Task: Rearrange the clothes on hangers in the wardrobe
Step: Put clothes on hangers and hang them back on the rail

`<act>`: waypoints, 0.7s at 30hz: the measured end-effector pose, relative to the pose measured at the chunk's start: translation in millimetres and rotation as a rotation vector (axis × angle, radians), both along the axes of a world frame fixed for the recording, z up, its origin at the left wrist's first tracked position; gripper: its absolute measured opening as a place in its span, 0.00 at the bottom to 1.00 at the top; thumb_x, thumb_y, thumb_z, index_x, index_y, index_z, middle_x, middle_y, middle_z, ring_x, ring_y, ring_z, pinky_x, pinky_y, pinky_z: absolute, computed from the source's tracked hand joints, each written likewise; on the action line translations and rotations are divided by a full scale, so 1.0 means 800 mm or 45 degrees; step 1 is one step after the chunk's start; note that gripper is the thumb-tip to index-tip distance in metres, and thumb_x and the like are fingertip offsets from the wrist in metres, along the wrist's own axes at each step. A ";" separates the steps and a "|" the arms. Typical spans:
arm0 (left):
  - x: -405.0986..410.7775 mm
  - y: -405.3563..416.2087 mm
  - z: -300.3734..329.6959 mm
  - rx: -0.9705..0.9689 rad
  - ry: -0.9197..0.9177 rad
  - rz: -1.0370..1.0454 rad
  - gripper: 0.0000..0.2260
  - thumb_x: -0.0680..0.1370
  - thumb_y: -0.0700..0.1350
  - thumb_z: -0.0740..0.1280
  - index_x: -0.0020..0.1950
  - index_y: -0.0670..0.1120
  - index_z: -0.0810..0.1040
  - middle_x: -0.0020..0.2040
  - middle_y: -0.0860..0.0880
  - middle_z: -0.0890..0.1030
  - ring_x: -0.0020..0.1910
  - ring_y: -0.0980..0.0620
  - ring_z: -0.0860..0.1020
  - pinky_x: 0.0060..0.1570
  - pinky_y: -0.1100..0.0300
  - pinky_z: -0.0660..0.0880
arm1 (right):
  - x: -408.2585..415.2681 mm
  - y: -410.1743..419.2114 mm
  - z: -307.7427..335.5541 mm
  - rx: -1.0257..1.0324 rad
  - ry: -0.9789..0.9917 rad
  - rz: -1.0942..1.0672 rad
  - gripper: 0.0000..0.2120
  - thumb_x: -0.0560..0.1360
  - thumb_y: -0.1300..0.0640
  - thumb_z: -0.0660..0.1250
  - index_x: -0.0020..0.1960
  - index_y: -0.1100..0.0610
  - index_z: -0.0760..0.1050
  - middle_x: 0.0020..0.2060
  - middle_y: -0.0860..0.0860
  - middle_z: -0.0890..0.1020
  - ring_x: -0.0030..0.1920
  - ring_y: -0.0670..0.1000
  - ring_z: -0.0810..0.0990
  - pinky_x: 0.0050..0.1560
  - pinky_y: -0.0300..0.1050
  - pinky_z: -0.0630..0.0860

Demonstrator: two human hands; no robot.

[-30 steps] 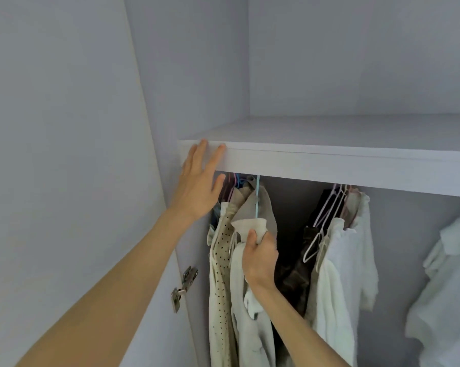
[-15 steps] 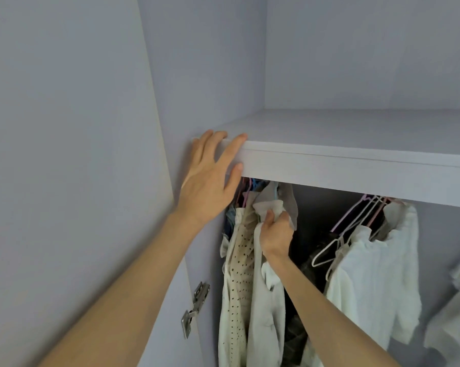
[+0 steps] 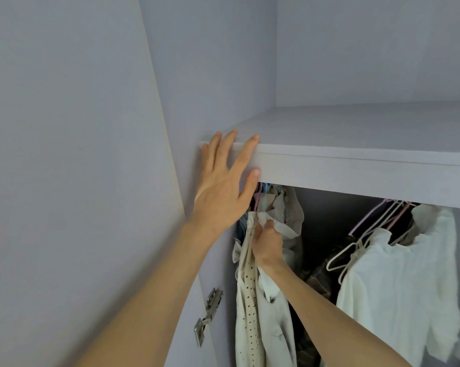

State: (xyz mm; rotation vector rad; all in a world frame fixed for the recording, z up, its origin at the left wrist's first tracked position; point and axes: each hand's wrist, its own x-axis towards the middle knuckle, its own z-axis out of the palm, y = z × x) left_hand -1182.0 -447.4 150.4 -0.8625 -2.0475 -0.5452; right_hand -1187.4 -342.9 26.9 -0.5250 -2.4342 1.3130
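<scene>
Bare forearms reach up from the lower edge of the head view into the pale grey laminate wardrobe [image 3: 218,62]. On the open door, low at the left, sits a silver metal hinge [image 3: 207,316]. The left hand [image 3: 225,186] lies flat with its fingers straight and spread against the front edge of the wardrobe's grey upper shelf [image 3: 356,165], the fingertips reaching over the top lip and the thumb against the lower edge.

Just below and to the right of it, the right hand [image 3: 267,241] has its fingers curled, pinching the top of a pale cream garment [image 3: 276,321] that hangs under the shelf at the left end. Touching that garment on its left hangs a cream fabric piece with small dark dots [image 3: 246,292]. Above the right hand, a bunched beige garment [image 3: 287,207] and pink and blue hanger hooks [image 3: 260,194] crowd close under the shelf.

Further right, apart from this group across a dark gap, a white long-sleeved top [image 3: 398,284] hangs on a white wire hanger [image 3: 342,254], with pink hangers [image 3: 369,218] slanting up behind it.
</scene>
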 end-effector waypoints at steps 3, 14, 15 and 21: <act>-0.002 -0.002 -0.002 -0.004 0.005 0.011 0.23 0.80 0.53 0.54 0.75 0.50 0.58 0.74 0.41 0.58 0.74 0.40 0.51 0.70 0.39 0.56 | 0.004 0.006 0.001 0.078 -0.068 0.092 0.18 0.81 0.51 0.53 0.62 0.64 0.64 0.55 0.62 0.77 0.56 0.61 0.77 0.53 0.52 0.74; 0.042 -0.011 -0.048 -0.134 -0.120 0.193 0.26 0.78 0.53 0.51 0.76 0.51 0.52 0.76 0.42 0.52 0.75 0.41 0.49 0.71 0.44 0.49 | 0.066 0.055 -0.007 0.696 -0.025 0.377 0.25 0.79 0.45 0.55 0.71 0.58 0.60 0.66 0.56 0.68 0.66 0.55 0.67 0.65 0.51 0.67; 0.052 -0.015 -0.069 -0.158 -0.161 0.236 0.26 0.78 0.52 0.51 0.76 0.52 0.51 0.76 0.42 0.52 0.75 0.40 0.49 0.70 0.44 0.48 | 0.075 0.059 -0.008 0.739 0.015 0.401 0.26 0.79 0.45 0.55 0.72 0.58 0.59 0.68 0.56 0.67 0.68 0.55 0.65 0.67 0.51 0.65; 0.149 -0.036 -0.195 -0.074 -0.431 0.534 0.28 0.77 0.43 0.62 0.75 0.53 0.55 0.75 0.40 0.57 0.74 0.36 0.51 0.70 0.39 0.55 | 0.148 0.065 -0.023 1.162 0.047 0.705 0.29 0.80 0.44 0.49 0.76 0.54 0.46 0.76 0.53 0.52 0.75 0.52 0.49 0.74 0.55 0.50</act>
